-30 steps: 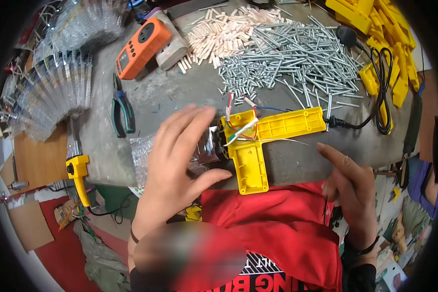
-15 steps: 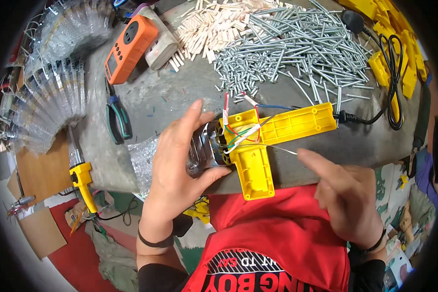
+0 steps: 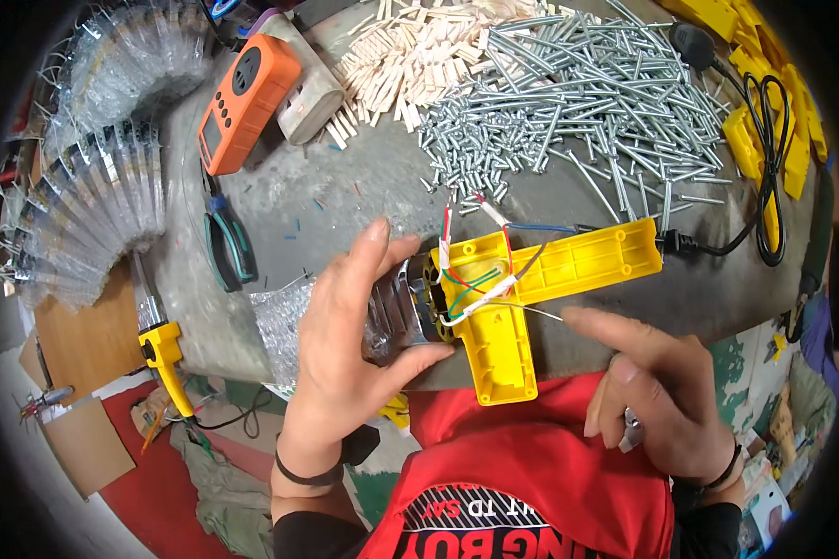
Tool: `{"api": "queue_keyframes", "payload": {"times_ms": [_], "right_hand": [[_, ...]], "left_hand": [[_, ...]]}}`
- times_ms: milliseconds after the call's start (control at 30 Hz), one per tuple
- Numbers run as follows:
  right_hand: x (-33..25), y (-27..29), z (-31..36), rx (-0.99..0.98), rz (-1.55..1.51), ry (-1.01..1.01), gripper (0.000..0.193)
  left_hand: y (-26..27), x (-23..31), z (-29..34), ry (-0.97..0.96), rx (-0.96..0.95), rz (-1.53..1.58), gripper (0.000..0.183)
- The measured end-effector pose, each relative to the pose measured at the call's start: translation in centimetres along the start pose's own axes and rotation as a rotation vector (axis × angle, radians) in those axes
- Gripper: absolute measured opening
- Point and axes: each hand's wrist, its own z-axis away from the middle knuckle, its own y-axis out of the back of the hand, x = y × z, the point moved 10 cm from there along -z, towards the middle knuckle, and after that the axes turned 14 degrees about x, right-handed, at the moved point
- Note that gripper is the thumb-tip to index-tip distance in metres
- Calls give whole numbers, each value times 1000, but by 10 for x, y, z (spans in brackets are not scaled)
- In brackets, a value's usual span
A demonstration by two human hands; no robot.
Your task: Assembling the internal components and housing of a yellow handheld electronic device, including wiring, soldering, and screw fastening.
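Note:
My left hand (image 3: 340,326) is wrapped round the shiny metal barrel (image 3: 404,303) of a tool, thumb below and fingers above. Joined to the barrel is an opened yellow plastic housing half (image 3: 587,264) with a long arm and a short handle. Red, white, green, blue and brown wires cross its middle, and a white wire joint (image 3: 494,293) lies over it. A thin bare-looking lead sticks out rightward, its end at the index fingertip of my right hand (image 3: 662,391). That index finger is stretched out; the other fingers curl round a small shiny metal piece (image 3: 631,429), mostly hidden.
Long and short screws (image 3: 569,102) and pale sticks (image 3: 410,56) are heaped at the back. An orange meter (image 3: 249,104), pliers (image 3: 228,242) and bubble-wrapped parts (image 3: 93,205) lie left. A yellow-handled soldering iron (image 3: 163,349) hangs at the table edge. A black cord (image 3: 772,177) coils right.
The view has shifted slightly, so everything sits a little lower. My right hand has turned, its fingers curling more, and the small shiny piece now shows. The left hand keeps its hold.

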Motion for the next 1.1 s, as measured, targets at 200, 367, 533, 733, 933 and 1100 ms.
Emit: {"api": "queue_keyframes", "payload": {"times_ms": [200,367,533,733,933,1100], "right_hand": [[10,-14,24,-132,-62,-37,46],[6,-15,15,-185,26,-48,47],[-3,-11,7,-207,27,-26,47],[-9,-4,2,-156,35,-75,44],[11,2,1,-112,-125,-239,45],[18,-1,1,-110,-260,-339,44]], "left_hand": [[0,2,-3,29,50,36,107],[2,4,-3,7,60,24,107],[2,3,-4,7,58,12,107],[3,3,-4,8,70,27,106],[2,-2,-1,41,78,54,105],[2,0,-2,33,66,42,104]]}}
